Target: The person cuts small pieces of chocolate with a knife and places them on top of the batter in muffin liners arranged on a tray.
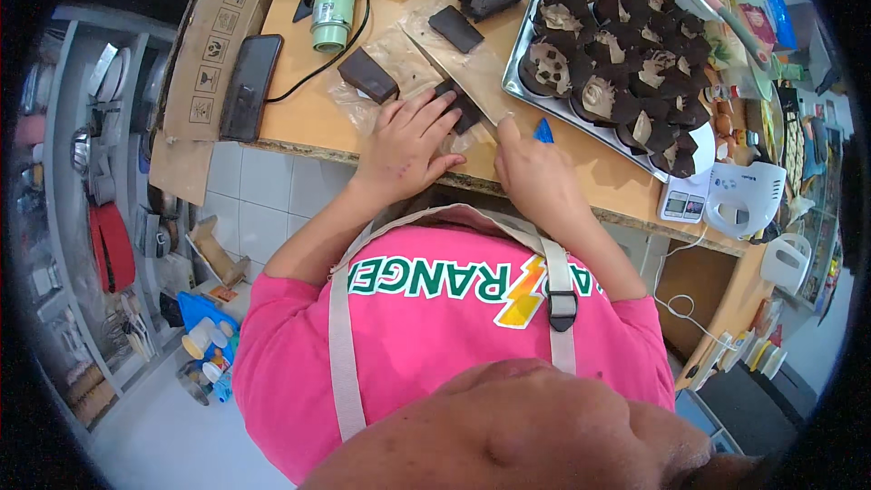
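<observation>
While the right hand [535, 168] is closed around a knife [454, 74], the left hand [404, 141], apart from it, lies with spread fingers on a dark slab [467, 115] beside the blade, apparently steadying it; wrapping [399, 56] underneath probably shields the table [594, 163], with 2 dark blocks [367, 74] nearby.

At the wooden tabletop [599, 168], we spread our left hand [406, 147] over a dark brown slab [467, 115] while our right hand [537, 172] grips a long knife [460, 88], angled along the slab, contact unclear. Two more dark blocks [370, 75] lie nearby among crinkled translucent wrapping [399, 53]. To our right, a metal tray [581, 126] holds rows of muffins [550, 68] in dark paper cups [692, 114], with a white hand mixer [753, 185] just beyond, near the tabletop's edge
</observation>
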Available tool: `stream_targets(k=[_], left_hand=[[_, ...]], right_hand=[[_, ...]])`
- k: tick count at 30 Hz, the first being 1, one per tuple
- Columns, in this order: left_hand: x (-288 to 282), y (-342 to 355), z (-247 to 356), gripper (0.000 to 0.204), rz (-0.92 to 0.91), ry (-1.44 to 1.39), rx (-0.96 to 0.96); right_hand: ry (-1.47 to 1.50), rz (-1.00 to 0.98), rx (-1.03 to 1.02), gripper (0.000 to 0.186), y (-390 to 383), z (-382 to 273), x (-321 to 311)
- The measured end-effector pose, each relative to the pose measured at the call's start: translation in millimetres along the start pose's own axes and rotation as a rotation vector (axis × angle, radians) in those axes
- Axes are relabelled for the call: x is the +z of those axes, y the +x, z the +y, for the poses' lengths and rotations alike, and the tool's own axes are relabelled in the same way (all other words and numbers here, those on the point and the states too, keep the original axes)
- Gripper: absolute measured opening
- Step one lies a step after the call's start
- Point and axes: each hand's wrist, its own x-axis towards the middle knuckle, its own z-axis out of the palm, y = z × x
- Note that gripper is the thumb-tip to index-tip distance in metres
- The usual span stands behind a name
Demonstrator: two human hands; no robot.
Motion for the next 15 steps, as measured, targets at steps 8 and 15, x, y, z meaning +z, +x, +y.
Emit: stream_targets(k=[8,15], left_hand=[[2.7,-0.6,-2.5,0.060,-0.010,-0.024,0.008],[0.1,0.8,-2.2,0.060,-0.009,-0.025,0.004]], right_hand=[[-0.044,-0.038,0.002,0.014,1.9,-3.2,-3.9],[-0.041,-0.105,0.000,0.015,6.8,-2.7,-1.7]])
